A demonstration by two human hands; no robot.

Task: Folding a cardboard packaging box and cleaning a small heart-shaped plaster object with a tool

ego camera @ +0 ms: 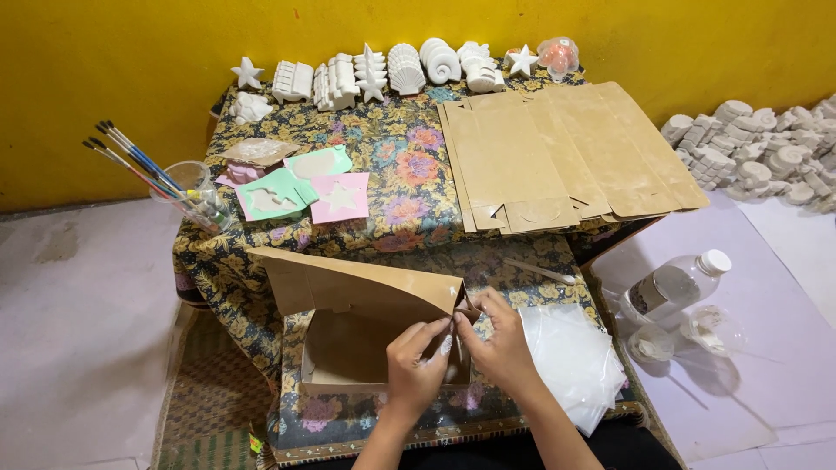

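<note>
The brown cardboard box (357,322) sits on the flowery cloth (396,157). Its lid flap sticks out to the left. At its right corner, the left hand (416,361) pinches a flap. Just beside it, the right hand (501,344) pinches the same corner. Right of the box lie clear plastic bags (575,361).

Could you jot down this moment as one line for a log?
left hand: pinching box flap | right hand: pinching same flap | brown cardboard box: open, half-folded | flat box blanks: stacked behind
</note>
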